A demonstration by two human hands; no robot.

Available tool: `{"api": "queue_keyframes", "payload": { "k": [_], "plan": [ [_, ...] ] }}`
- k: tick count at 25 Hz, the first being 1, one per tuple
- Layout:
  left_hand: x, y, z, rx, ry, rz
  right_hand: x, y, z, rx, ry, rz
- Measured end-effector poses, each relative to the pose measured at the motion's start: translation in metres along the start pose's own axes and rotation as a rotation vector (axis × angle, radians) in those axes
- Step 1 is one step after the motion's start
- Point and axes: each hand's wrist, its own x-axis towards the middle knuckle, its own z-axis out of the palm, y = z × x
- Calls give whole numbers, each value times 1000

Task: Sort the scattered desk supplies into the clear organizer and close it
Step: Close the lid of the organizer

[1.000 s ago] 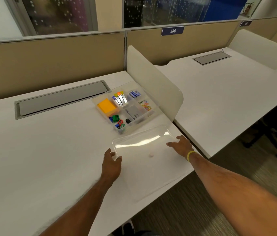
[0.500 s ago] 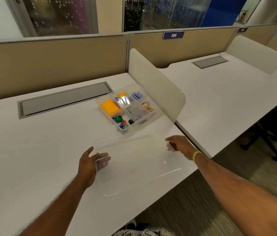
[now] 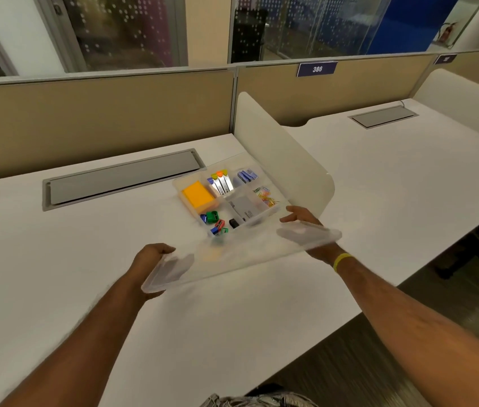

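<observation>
A clear organizer (image 3: 177, 183) with several compartments sits on the white desk (image 3: 56, 274), holding an orange sticky-note pad (image 3: 198, 195), staple strips, coloured paper clips (image 3: 267, 196), binder clips (image 3: 217, 224) and a grey box. Its clear lid (image 3: 241, 254) is held in the air just in front of the organizer. My left hand (image 3: 151, 257) grips the lid's left end and my right hand (image 3: 302, 218) grips its right end. The lid's far edge overlaps the organizer's near corner.
A curved white divider panel (image 3: 285, 154) stands right behind the organizer. A grey cable hatch (image 3: 120, 179) lies in the desk to the left. A beige partition wall (image 3: 100, 118) runs along the back. The desk's front edge drops to carpet on the right.
The lid has been lifted off the desk and carried forward towards the organizer. Both hands have moved up and away from me with it.
</observation>
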Motion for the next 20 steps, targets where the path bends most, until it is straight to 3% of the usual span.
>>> {"api": "queue_keyframes", "payload": {
  "k": [3, 7, 10, 20],
  "plan": [
    [5, 15, 22, -293, -129, -59, 26, -4, -9, 89, -51, 64],
    [20, 27, 47, -316, -111, 52, 68, -1, -15, 106, 82, 86],
    [34, 29, 66, -264, -67, 133, 99, 6, -12, 166, 165, 138],
    [92, 30, 126, 214, 224, 312, 191, 32, -11, -252, 107, 206]
  ]
}}
